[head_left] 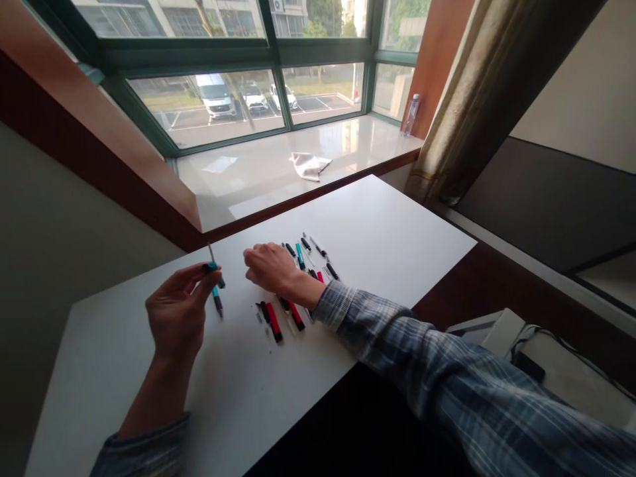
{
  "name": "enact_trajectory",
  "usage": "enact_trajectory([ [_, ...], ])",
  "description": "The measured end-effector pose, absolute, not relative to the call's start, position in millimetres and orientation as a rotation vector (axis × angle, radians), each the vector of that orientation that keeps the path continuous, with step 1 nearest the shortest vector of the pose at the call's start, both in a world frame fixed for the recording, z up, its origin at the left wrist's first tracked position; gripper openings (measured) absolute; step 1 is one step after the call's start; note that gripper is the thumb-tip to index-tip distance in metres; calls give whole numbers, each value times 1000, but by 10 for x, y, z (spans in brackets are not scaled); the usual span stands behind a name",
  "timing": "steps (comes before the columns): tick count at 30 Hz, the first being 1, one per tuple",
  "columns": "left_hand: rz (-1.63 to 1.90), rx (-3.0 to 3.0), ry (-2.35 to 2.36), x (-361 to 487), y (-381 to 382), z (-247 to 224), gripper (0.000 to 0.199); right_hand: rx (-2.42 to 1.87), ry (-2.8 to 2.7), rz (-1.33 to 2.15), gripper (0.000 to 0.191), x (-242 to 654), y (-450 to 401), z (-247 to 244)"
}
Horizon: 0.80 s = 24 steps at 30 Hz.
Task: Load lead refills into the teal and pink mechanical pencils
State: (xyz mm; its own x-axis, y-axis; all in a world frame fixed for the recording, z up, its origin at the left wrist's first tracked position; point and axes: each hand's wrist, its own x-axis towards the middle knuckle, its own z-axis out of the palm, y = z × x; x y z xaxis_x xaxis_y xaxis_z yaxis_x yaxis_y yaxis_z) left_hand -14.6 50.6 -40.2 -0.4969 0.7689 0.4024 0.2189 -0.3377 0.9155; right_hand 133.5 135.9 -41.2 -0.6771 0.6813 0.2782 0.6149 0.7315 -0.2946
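The two hands are working apart, with a stretch of the white table [377, 245] showing between them. The left hand [176, 311] is lifted toward the table's left side, its fingertips [203, 277] pinching a slim teal pen [216, 293], with a thin metal rod [211, 255] sticking up past the fingers and the pen's dark end pointing down. That light fingertip pinch suits a piece this slim — it is giving fine control without crowding the rod. The right hand [273, 268] is curled, knuckles up, right at the edge of a spread of pen parts; whether it is holding something small under its fingers, I cannot tell. Just ahead of those fingers, black pieces [332, 271] and a teal barrel [300, 256] are lying in a loose row, while two red pens [274, 322] are lying side by side below the right hand — laid out separately, so each piece is easy to pick out. A plaid sleeve [397, 344] is covering the right arm, and a crumpled cloth [311, 165] is lying on the windowsill beyond both hands.
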Motion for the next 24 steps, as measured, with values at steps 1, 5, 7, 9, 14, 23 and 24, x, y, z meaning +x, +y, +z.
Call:
enact_trajectory([
  [1,1897,1300,1527,-156,515,-406,36,-979,-2525,261,13,1348,1377,-414],
  [5,1917,1374,1582,-185,553,-441,36,-887,-2374,347,12,1397,1430,-382],
  [7,1922,1392,1613,-198,569,-469,38,-860,-2329,380,11,1411,1434,-358],
  [9,1930,1418,1667,-212,580,-498,41,-838,-2312,411,12,1418,1424,-339],
  [14,1887,1487,1832,-219,580,-533,47,-735,-2287,453,15,1425,1398,-334],
  [23,1849,1471,1892,-265,594,-574,47,-690,-2215,467,8,1414,1452,-377],
  [24,1829,1475,1924,-291,589,-574,44,-686,-2180,508,7,1417,1476,-353],
])
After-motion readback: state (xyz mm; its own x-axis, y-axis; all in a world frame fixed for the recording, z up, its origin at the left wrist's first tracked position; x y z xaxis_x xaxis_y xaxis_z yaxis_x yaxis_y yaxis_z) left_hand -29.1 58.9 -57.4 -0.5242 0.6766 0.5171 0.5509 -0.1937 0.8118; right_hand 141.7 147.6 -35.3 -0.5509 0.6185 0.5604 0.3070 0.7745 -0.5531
